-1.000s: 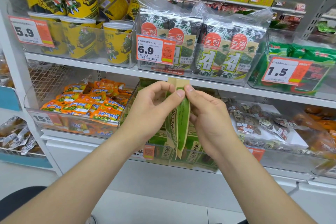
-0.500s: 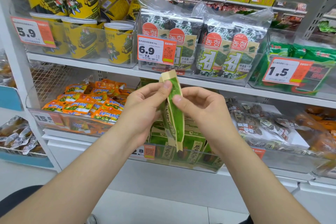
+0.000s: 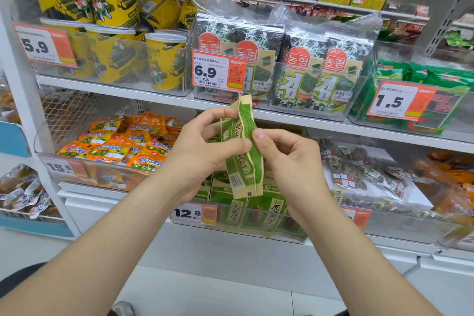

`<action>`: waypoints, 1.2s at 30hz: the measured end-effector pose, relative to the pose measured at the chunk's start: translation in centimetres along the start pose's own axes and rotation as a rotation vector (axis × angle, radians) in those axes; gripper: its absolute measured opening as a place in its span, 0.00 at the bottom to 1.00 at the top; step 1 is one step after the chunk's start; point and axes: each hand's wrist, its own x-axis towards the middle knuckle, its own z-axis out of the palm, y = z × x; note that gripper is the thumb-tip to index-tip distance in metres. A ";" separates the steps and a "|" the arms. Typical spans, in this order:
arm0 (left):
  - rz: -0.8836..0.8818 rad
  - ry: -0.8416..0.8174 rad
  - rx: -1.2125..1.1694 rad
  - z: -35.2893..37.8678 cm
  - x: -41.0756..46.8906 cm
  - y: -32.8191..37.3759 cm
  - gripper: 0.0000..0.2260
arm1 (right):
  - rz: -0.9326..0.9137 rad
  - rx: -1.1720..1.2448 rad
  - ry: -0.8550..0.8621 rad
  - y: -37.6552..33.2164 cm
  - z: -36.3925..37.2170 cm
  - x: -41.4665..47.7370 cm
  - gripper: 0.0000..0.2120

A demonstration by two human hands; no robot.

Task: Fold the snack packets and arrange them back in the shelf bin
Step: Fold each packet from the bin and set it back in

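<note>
The snack packet (image 3: 243, 151), green with tan edges, stands upright in the air between both hands. It is in front of the shelf edge and directly above the shelf bin (image 3: 269, 236). It is doubled lengthwise, with its barcode face towards the camera and its top end clear of the fingers.

The left hand (image 3: 202, 154) grasps the packet's left side, thumb in front and fingers curled behind. The right hand (image 3: 289, 159) pinches the right edge at mid-height between thumb and forefinger. Neither hand is released.

Judged step: setting the lengthwise fold.

1. Align the two long edges before pressing. The lower corners appear slightly offset, though the hands hide the middle of the crease.
2. Run the right thumb along the fold from the middle to each end while the left hand holds the packet steady.
3. Press lightly, as the contents may crush.
4. Lower the packet upright into the bin, alongside the matching green packets (image 3: 259, 213) behind the 12.8 price tag (image 3: 193, 213).

The orange packets (image 3: 120, 146) lie in the bin to the left. The seaweed packs (image 3: 302, 69) stand on the shelf above.
</note>
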 end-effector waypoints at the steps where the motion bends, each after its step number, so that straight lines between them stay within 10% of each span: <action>1: 0.007 0.007 -0.007 0.0 0.1 -0.1 0.20 | -0.002 0.023 0.002 0.0 0.1 0.0 0.05; 17: 0.031 0.141 -0.308 -0.2 0.9 -1.0 0.15 | 0.100 -0.107 -0.326 -1.2 -1.5 0.4 0.09; 29: -0.158 -0.131 -0.384 0.3 0.6 -0.6 0.12 | -0.068 -0.224 -0.316 -1.2 -1.0 0.1 0.04; 33: -0.134 -0.159 -0.293 1.1 0.1 -0.9 0.15 | -0.204 -0.526 -0.040 0.0 -0.8 0.6 0.20; 36: 0.131 -0.169 0.275 0.2 0.1 -1.5 0.12 | -0.130 -0.522 -0.066 0.0 -1.5 1.2 0.38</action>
